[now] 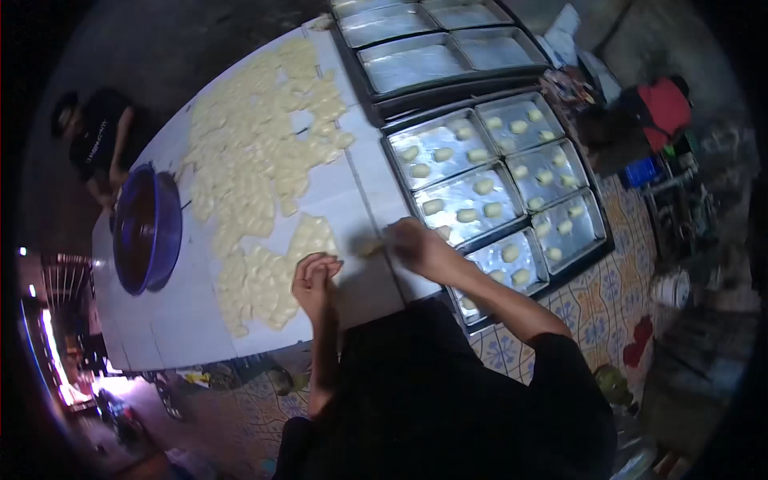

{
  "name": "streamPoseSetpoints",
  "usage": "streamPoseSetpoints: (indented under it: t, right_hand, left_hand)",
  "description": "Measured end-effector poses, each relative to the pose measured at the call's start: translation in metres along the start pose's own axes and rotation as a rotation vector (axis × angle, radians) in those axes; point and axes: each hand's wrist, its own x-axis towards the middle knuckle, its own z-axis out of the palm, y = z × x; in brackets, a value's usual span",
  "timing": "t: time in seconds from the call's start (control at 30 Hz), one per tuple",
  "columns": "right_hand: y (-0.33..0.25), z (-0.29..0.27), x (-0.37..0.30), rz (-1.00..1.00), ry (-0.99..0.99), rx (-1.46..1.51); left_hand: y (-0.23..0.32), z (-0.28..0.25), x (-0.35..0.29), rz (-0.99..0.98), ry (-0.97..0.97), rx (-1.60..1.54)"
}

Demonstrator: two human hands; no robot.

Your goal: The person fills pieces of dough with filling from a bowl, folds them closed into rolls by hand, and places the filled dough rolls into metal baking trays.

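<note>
Pale yellow dough covers much of the white table as a lumpy, ragged sheet made of many flattened pieces. At its near edge is my left hand, its fingers curled in toward the thumb; whether a bit of dough sits in them is hidden. My right hand hovers by the table's right side, smeared by motion, so its fingers cannot be read. Between both hands, a small blurred piece of dough shows over the table. Right of my right hand stand metal trays holding several short dough rolls.
More metal trays without rolls stand in a dark rack farther back. A purple basin rests at the table's left, with another person behind it. On the right, a person in red is beside a blue container above the patterned tile floor.
</note>
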Motion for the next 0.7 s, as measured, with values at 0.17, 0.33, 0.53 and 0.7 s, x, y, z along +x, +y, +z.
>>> streamPoseSetpoints:
  t: [0.17, 0.33, 0.53, 0.7]
  right_hand:
    - [0.035, 0.125, 0.027, 0.136, -0.075, -0.352]
    - [-0.081, 0.101, 0.079, 0.094, -0.056, 0.197]
    - [-0.135, 0.168, 0.13, 0.095, 0.042, 0.307]
    - [-0.157, 0.217, 0.178, -0.111, -0.029, 0.361]
  left_hand:
    - [0.013, -0.039, -0.013, 0.021, 0.002, 0.083]
    - [0.017, -0.083, -0.001, -0.063, -0.081, -0.045]
    - [0.072, -0.112, 0.016, 0.151, 0.068, 0.033]
    - [0.069, -0.159, 0.037, -0.003, 0.019, -0.326]
